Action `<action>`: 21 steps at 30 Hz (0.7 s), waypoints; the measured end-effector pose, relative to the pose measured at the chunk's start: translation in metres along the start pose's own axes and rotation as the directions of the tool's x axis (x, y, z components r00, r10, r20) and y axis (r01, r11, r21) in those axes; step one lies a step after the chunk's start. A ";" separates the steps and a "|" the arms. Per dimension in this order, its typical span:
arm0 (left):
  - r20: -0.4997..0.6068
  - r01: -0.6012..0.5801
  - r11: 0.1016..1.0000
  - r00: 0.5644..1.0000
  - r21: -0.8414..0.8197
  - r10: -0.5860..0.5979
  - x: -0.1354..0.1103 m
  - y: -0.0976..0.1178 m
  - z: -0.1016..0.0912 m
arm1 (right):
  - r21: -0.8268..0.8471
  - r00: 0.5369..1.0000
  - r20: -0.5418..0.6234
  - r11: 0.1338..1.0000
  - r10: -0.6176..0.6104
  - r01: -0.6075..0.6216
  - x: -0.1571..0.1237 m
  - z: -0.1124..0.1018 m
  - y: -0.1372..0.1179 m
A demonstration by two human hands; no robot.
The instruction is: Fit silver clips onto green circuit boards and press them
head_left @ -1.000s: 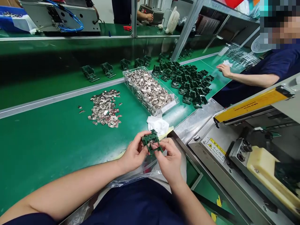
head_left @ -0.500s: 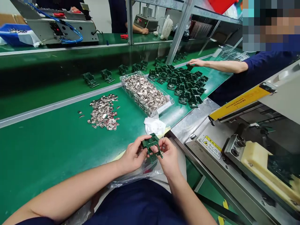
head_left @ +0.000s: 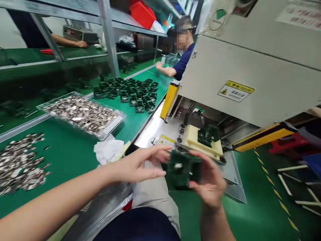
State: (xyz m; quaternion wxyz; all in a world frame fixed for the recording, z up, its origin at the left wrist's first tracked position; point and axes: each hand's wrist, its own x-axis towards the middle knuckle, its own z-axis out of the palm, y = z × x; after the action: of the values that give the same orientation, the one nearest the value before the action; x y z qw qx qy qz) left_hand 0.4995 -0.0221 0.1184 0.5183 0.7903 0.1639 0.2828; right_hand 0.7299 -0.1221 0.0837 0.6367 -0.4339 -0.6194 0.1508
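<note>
A dark green plastic frame part [head_left: 185, 170], blurred by motion, is gripped at its right side by my right hand [head_left: 212, 179], thumb below and fingers above. Small pale metal spots show on its face. At the part's left edge is my left hand [head_left: 150, 164], thumb and fingers spread apart; whether the fingertips touch the part I cannot tell. Just beyond the hands, a cream fixture block [head_left: 192, 139] in the machine holds a similar dark green part [head_left: 208, 135].
The grey machine [head_left: 240, 67] has yellow side bars [head_left: 169, 100]. On the green bench lie a clear tray [head_left: 110, 129] of small metal pieces, a loose metal pile [head_left: 22, 160], a white cloth [head_left: 109, 150] and many green parts [head_left: 135, 92]. A co-worker [head_left: 184, 57] stands behind.
My view has swung right toward the machine. The green part has moved from over my lap to before the fixture. My left fingers, earlier closed on it, have spread.
</note>
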 end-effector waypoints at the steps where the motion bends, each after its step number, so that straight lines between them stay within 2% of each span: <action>1: -0.005 -0.056 0.998 0.998 0.042 0.056 0.025 0.002 0.004 | -0.037 0.976 -0.220 0.999 -0.002 -0.006 -0.001 -0.021 0.002; 2: -0.021 -0.106 0.990 0.994 0.094 0.108 0.051 0.003 0.010 | -0.070 0.911 -0.413 0.997 -0.016 -0.014 -0.001 -0.041 0.005; 3: -0.031 -0.142 0.978 0.988 0.150 0.148 0.077 0.002 0.018 | -0.099 0.830 -0.556 0.995 -0.031 -0.029 0.001 -0.059 0.008; 4: -0.033 -0.164 0.966 0.984 0.198 0.174 0.101 -0.001 0.027 | -0.123 0.762 -0.647 0.991 -0.042 -0.050 0.003 -0.075 0.011; 5: -0.025 -0.166 0.957 0.984 0.236 0.177 0.125 -0.004 0.037 | -0.143 0.723 -0.690 0.986 -0.041 -0.080 0.006 -0.089 0.015; 6: -0.014 -0.149 0.953 0.987 0.265 0.158 0.146 -0.007 0.046 | -0.155 0.709 -0.705 0.981 -0.024 -0.120 0.010 -0.100 0.018; 8: 0.005 -0.074 0.955 0.997 0.287 0.075 0.179 -0.013 0.061 | -0.172 0.710 -0.704 0.967 0.013 -0.188 0.020 -0.114 0.026; 11: -0.017 -0.001 0.982 1.000 0.189 0.004 0.197 -0.015 0.066 | -0.194 0.767 -0.641 0.957 0.043 -0.215 0.038 -0.121 0.036; 13: -0.070 -0.034 0.999 0.997 0.015 0.035 0.185 -0.012 0.054 | -0.226 0.838 -0.541 0.948 0.068 -0.223 0.053 -0.120 0.042; 16: -0.098 -0.080 0.974 0.993 -0.211 0.061 0.134 -0.010 0.024 | -0.350 0.938 -0.301 0.895 0.173 -0.278 0.074 -0.113 0.046; 17: -0.094 -0.066 0.971 0.995 -0.231 0.045 0.112 -0.011 0.012 | -0.405 0.951 -0.215 0.867 0.221 -0.292 0.080 -0.111 0.046; 19: -0.123 -0.004 0.978 0.992 -0.206 -0.022 0.065 -0.021 -0.009 | -0.492 0.951 -0.087 0.817 0.296 -0.300 0.089 -0.106 0.045; 21: -0.122 0.072 0.984 0.988 -0.161 -0.093 0.023 -0.039 -0.025 | -0.520 0.944 -0.032 0.801 0.328 -0.296 0.093 -0.102 0.043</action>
State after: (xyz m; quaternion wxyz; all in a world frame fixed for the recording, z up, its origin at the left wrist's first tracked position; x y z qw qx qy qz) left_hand 0.5040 0.0249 0.0966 0.5780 0.7200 0.2070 0.3234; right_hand 0.8563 -0.0663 0.1277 0.4440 -0.6801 -0.5757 0.0940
